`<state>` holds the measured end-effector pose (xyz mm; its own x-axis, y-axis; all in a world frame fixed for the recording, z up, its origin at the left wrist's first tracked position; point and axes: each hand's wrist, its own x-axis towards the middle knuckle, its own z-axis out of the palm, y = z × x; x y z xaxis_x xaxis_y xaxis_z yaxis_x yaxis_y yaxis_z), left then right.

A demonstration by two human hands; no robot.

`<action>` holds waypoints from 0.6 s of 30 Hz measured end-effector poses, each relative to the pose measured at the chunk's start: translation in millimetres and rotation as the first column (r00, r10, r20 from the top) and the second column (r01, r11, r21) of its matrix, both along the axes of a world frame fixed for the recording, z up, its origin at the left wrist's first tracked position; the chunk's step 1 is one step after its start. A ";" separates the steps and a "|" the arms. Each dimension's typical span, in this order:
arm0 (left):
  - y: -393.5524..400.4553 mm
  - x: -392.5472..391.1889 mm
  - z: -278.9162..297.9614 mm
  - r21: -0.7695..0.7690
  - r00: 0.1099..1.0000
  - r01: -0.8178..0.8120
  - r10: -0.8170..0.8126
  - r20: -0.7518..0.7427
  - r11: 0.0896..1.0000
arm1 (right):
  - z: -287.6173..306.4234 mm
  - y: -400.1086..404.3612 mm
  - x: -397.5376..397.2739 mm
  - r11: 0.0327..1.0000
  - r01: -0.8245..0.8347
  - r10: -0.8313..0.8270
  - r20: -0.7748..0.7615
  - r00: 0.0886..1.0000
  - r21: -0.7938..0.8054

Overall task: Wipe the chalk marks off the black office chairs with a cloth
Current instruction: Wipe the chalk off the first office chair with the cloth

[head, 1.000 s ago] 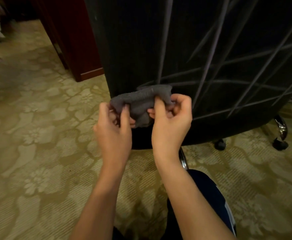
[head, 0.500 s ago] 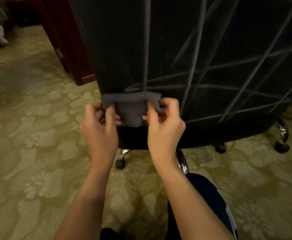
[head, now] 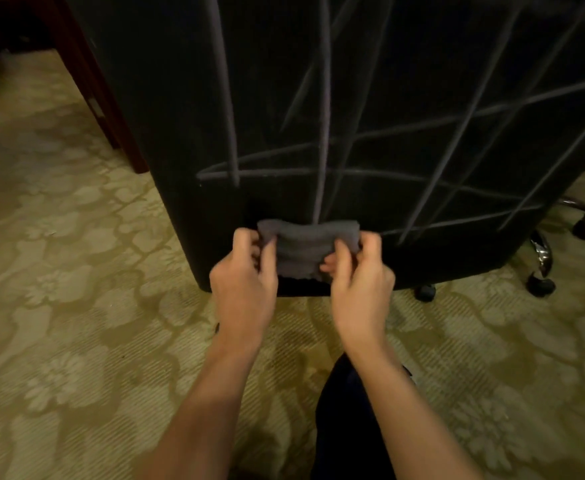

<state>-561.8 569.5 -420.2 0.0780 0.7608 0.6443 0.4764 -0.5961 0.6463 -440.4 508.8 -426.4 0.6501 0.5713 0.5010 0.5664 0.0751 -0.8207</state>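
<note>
I'm in a carpeted office room: floral carpet, black wheeled office chair, dark wooden furniture far left.

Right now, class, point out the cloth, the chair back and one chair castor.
cloth (head: 305, 247), head view, middle of the folded grey fabric between the hands.
chair back (head: 180, 116), head view, bare black fabric left of the chalk lines.
castor (head: 425, 292), head view, the black wheel on the carpet.

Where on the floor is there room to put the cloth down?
Bare carpet lies left of the chair back, out to the wooden furniture leg. It is crowded at right, around the chair's casters and chrome legs.
</note>
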 end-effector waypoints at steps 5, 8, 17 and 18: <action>5.7 7.8 15.8 0.197 0.980 0.037 0.003 -0.199 0.980 | 14.6 0.8 37.5 0.997 -0.032 0.013 0.283 0.959 0.064; -0.3 -1.5 -13.4 0.138 0.917 0.049 0.010 -0.399 0.989 | -23.5 -7.8 43.1 1.000 -0.011 0.009 0.394 0.919 0.002; -10.9 36.0 17.4 0.079 0.996 0.030 -0.023 -0.083 0.996 | 11.2 -6.3 59.5 0.993 0.008 -0.034 0.213 0.977 0.120; -11.8 44.1 23.1 0.059 0.999 0.038 -0.038 -0.004 0.998 | 17.2 -5.3 61.0 0.988 0.018 -0.046 0.183 0.982 0.153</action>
<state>-517.7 557.7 -397.1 0.1077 0.7181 0.6875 0.4544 -0.6507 0.6084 -379.4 503.5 -409.2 0.5544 0.4609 0.6930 0.7119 0.1688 -0.6817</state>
